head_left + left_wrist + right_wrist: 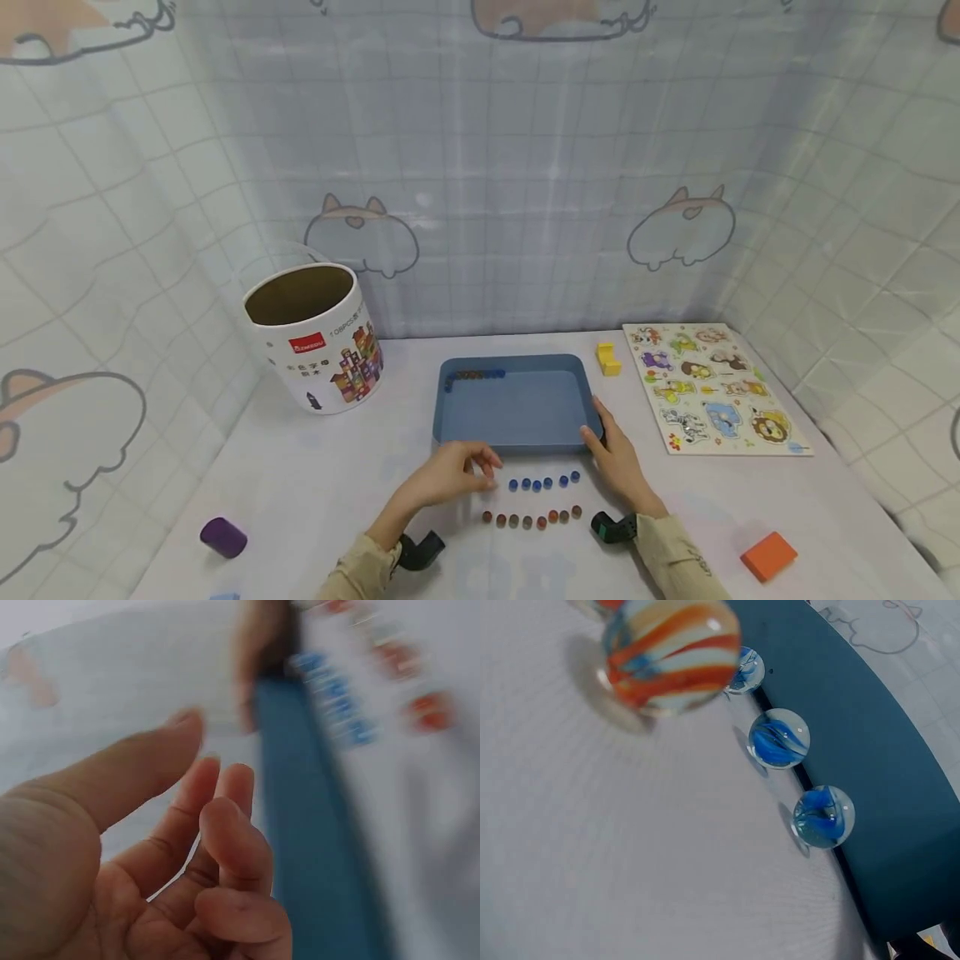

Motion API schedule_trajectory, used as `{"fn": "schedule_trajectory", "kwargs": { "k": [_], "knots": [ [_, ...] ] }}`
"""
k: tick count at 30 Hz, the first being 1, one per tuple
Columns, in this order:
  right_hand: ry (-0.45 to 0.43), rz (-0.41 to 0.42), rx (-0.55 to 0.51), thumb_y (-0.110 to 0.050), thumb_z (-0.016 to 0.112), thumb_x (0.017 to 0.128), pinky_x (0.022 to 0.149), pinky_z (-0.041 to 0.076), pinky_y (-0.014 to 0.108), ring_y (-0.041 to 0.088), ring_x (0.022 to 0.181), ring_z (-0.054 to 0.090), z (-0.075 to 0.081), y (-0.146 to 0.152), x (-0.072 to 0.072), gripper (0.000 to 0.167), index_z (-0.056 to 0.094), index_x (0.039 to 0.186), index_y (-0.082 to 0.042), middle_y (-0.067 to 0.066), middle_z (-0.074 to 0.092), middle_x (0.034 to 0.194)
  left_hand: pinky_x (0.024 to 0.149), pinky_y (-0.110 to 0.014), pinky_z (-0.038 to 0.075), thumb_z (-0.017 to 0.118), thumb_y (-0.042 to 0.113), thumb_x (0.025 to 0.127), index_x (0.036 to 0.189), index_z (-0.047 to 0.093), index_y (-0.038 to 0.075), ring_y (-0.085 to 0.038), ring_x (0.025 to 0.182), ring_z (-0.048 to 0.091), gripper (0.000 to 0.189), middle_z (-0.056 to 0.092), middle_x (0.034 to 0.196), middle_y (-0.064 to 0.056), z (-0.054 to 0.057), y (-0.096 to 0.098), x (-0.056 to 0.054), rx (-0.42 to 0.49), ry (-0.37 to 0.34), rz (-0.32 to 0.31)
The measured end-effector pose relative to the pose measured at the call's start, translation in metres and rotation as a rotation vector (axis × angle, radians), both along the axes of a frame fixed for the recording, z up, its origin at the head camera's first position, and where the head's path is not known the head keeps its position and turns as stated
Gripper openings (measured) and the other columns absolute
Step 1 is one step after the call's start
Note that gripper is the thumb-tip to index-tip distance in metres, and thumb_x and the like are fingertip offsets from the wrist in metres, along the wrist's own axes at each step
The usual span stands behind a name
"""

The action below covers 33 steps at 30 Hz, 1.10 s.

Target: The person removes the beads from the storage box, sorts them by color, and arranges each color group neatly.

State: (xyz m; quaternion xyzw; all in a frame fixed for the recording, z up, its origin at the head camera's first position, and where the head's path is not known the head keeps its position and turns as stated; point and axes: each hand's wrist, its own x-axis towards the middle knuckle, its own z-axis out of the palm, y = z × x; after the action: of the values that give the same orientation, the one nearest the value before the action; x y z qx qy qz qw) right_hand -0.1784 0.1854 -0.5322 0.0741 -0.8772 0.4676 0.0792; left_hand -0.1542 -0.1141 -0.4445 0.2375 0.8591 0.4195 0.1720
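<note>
A blue-grey rectangular tray (517, 412) lies on the table, a line of small blue and brownish marbles (486, 374) along its back left corner. My right hand (621, 462) grips its front right corner, thumb at the rim and fingers along the outer side. Just off the front left edge, my left hand (448, 475) hovers with loosely bent fingers; in the left wrist view the thumb and fingertips are apart and hold nothing. Before the tray runs a row of blue marbles (536, 486), and nearer me a row of orange-streaked marbles (675, 656).
Back left stands a white printed bucket (322, 358). An animal puzzle board (716, 392) lies to the right, a yellow block (608, 360) beside the tray. A purple cylinder (223, 537) is front left, an orange block (768, 557) front right. Patterned curtains enclose the table.
</note>
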Motion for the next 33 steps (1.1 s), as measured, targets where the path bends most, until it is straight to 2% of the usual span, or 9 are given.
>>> {"fn": "schedule_trajectory", "kwargs": {
  "k": [3, 5, 7, 10, 14, 16, 19, 24, 33],
  "knots": [
    [0.013, -0.005, 0.002, -0.029, 0.048, 0.103, 0.113, 0.025, 0.059, 0.046, 0.141, 0.029, 0.000, -0.002, 0.001, 0.061, 0.024, 0.153, -0.003, 0.025, 0.028, 0.156, 0.061, -0.031, 0.046, 0.063, 0.024, 0.095, 0.112, 0.067, 0.003, -0.028, 0.069, 0.057, 0.027, 0.067, 0.095, -0.014, 0.015, -0.001, -0.028, 0.073, -0.022, 0.043],
    [0.012, -0.008, 0.003, -0.030, 0.048, 0.103, 0.113, 0.025, 0.059, 0.046, 0.141, 0.029, 0.000, -0.001, 0.001, 0.061, 0.024, 0.153, -0.003, 0.025, 0.028, 0.156, 0.063, -0.037, 0.047, 0.059, 0.026, 0.098, 0.116, 0.065, 0.003, -0.037, 0.074, 0.059, 0.030, 0.067, 0.100, -0.018, 0.020, 0.001, -0.053, 0.107, -0.052, 0.094],
    [0.005, -0.006, -0.004, -0.030, 0.048, 0.103, 0.113, 0.025, 0.059, 0.045, 0.142, 0.028, 0.001, -0.001, 0.001, 0.062, 0.024, 0.153, -0.004, 0.024, 0.028, 0.156, 0.065, -0.042, 0.047, 0.056, 0.027, 0.100, 0.119, 0.064, 0.004, -0.040, 0.080, 0.059, 0.031, 0.067, 0.102, -0.018, 0.021, 0.005, -0.077, 0.117, -0.086, 0.153],
    [-0.008, -0.002, -0.008, -0.030, 0.049, 0.102, 0.113, 0.025, 0.058, 0.044, 0.142, 0.029, 0.000, -0.001, 0.000, 0.062, 0.024, 0.153, -0.005, 0.023, 0.028, 0.156, 0.065, -0.038, 0.047, 0.054, 0.027, 0.100, 0.124, 0.062, 0.006, -0.036, 0.083, 0.063, 0.033, 0.069, 0.101, -0.012, 0.016, 0.013, -0.105, 0.071, -0.111, 0.227],
    [0.004, -0.004, -0.006, -0.030, 0.049, 0.102, 0.112, 0.026, 0.059, 0.045, 0.141, 0.030, -0.002, -0.001, -0.001, 0.062, 0.025, 0.153, -0.004, 0.024, 0.029, 0.156, 0.056, -0.028, 0.039, 0.054, 0.023, 0.100, 0.126, 0.062, 0.005, -0.028, 0.073, 0.063, 0.033, 0.071, 0.099, -0.013, 0.002, 0.026, -0.130, 0.068, -0.179, 0.322],
    [0.015, -0.007, -0.004, -0.029, 0.049, 0.102, 0.112, 0.027, 0.059, 0.045, 0.141, 0.031, -0.002, -0.001, -0.001, 0.061, 0.025, 0.153, -0.004, 0.025, 0.030, 0.155, 0.054, -0.025, 0.037, 0.054, 0.021, 0.100, 0.126, 0.063, 0.005, -0.021, 0.066, 0.061, 0.031, 0.072, 0.097, -0.013, -0.005, 0.033, -0.139, 0.076, -0.203, 0.377],
    [0.015, -0.007, -0.005, -0.029, 0.049, 0.102, 0.112, 0.026, 0.058, 0.045, 0.141, 0.031, -0.003, -0.001, 0.000, 0.061, 0.025, 0.153, -0.004, 0.024, 0.030, 0.155, 0.051, -0.023, 0.037, 0.054, 0.018, 0.100, 0.122, 0.066, 0.008, -0.012, 0.058, 0.057, 0.028, 0.073, 0.092, -0.011, -0.019, 0.040, -0.150, 0.050, -0.197, 0.466],
    [-0.012, -0.005, -0.022, -0.030, 0.050, 0.102, 0.115, 0.024, 0.057, 0.043, 0.143, 0.028, -0.003, -0.003, 0.003, 0.063, 0.024, 0.153, -0.005, 0.022, 0.029, 0.156, 0.050, -0.022, 0.041, 0.056, 0.014, 0.097, 0.112, 0.071, 0.009, -0.011, 0.056, 0.058, 0.022, 0.074, 0.086, -0.009, -0.034, 0.047, -0.159, -0.011, -0.157, 0.569],
    [0.004, -0.007, -0.022, -0.031, 0.050, 0.102, 0.114, 0.024, 0.058, 0.043, 0.143, 0.028, -0.001, -0.001, 0.000, 0.063, 0.025, 0.153, -0.004, 0.021, 0.029, 0.156, 0.056, -0.024, 0.049, 0.066, 0.009, 0.091, 0.103, 0.075, 0.004, -0.016, 0.063, 0.064, 0.015, 0.074, 0.085, -0.011, -0.029, 0.053, -0.151, -0.042, -0.060, 0.565]
  ]
}}
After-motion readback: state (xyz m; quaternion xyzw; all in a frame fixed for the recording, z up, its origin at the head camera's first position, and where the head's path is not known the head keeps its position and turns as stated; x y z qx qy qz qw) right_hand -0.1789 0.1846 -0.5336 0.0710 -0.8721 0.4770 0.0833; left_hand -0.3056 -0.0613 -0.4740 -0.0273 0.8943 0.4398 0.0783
